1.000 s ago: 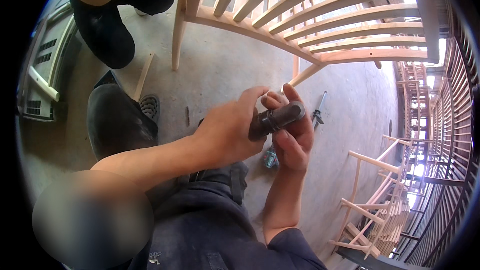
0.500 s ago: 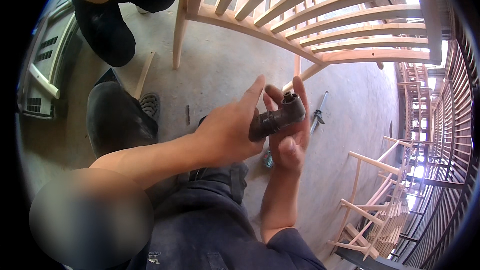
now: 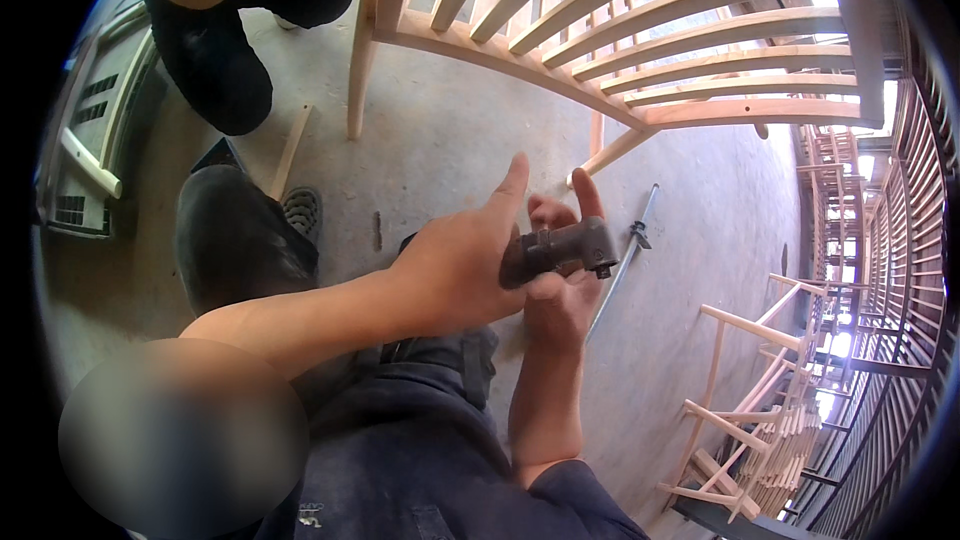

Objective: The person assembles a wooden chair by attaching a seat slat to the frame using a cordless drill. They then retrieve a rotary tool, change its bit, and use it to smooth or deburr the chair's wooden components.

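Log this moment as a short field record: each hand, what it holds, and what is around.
left hand: gripping the dark metal tool at its rear end, index finger pointing up
right hand: under and behind the tool, fingers wrapped around it
tool position: held level, above the lap
floor: bare concrete; a long metal bar clamp lies beyond the hands
overhead: pale wooden chair frame, slats unpainted
right side: more wooden frames stacked
upper left: another person's knee, crouched
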The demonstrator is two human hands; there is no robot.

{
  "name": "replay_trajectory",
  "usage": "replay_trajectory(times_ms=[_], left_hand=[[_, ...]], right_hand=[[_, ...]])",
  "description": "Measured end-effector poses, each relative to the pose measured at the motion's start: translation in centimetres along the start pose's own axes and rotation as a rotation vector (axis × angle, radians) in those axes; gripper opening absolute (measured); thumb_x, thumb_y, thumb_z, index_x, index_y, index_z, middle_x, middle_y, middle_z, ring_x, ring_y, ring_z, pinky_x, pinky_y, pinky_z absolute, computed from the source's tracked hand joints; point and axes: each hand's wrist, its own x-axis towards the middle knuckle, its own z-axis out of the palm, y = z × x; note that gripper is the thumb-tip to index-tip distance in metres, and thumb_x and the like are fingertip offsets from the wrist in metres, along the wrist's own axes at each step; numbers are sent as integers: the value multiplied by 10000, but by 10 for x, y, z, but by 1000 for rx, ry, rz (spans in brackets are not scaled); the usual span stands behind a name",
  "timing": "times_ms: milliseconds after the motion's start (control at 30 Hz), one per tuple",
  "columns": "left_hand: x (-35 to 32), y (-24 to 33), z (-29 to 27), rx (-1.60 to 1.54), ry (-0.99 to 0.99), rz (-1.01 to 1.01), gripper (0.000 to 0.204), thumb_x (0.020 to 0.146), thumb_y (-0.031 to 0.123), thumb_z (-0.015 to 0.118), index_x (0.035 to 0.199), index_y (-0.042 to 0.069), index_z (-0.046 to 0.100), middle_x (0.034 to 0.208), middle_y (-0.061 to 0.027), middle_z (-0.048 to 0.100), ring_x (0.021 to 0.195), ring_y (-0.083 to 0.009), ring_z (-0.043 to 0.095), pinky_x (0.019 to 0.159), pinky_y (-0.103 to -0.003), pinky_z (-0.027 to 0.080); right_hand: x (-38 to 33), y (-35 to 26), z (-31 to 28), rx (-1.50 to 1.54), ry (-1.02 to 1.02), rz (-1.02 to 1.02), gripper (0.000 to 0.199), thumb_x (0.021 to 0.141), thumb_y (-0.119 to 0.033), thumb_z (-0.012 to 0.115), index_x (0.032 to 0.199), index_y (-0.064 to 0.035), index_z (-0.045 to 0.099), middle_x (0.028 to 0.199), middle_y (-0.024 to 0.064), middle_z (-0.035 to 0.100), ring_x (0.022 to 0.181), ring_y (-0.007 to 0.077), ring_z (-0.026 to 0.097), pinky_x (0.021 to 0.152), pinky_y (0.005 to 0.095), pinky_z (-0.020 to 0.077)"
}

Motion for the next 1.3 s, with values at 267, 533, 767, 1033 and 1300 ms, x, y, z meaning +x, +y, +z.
replay_trajectory(times_ms=[267, 533, 767, 1033, 1300], left_hand=[[-1, -4, -1, -98, 11, 127, 1169, 735, 165, 797, 1608, -36, 45, 934, -195, 679, 918, -409, 694, 875, -428, 522], [1, -9, 4, 43, 86, 106, 1173, 732, 169, 772, 1607, -33, 18, 856, -160, 661, 791, -380, 662, 798, -407, 519], [0, -13, 0, -228, -76, 118, 1148, 747, 123, 751, 1610, -36, 11, 919, -202, 661, 812, -377, 664, 780, -413, 510], [3, -21, 5, -27, 122, 277, 1147, 752, 105, 745, 1599, -62, -9, 857, -196, 652, 790, -373, 665, 742, -411, 511], [1, -4, -3, 69, 35, 67, 1154, 742, 102, 768, 1596, -72, 11, 868, -210, 656, 819, -385, 681, 780, -406, 526]], right_hand=[[6, -23, 22, 248, 4, 106, 1235, 643, -399, 979, 1565, 32, 279, 1179, 153, 698, 1211, 272, 632, 1166, 437, 398], [-3, 2, 1, -20, 51, 17, 1180, 700, -446, 936, 1550, 64, 296, 1185, 169, 711, 1329, 256, 558, 1211, 459, 320], [9, -13, 14, 233, 47, 70, 1226, 666, -450, 958, 1551, 71, 288, 1221, 169, 696, 1268, 259, 610, 1239, 470, 253], [-1, -14, 12, 145, 65, 150, 1250, 628, -374, 990, 1572, 24, 274, 1251, 159, 673, 1263, 262, 608, 1177, 465, 390], [-5, -1, 3, -26, 65, -3, 1148, 751, -351, 913, 1596, 14, 227, 1347, 210, 619, 1308, 293, 583, 1185, 483, 368]])
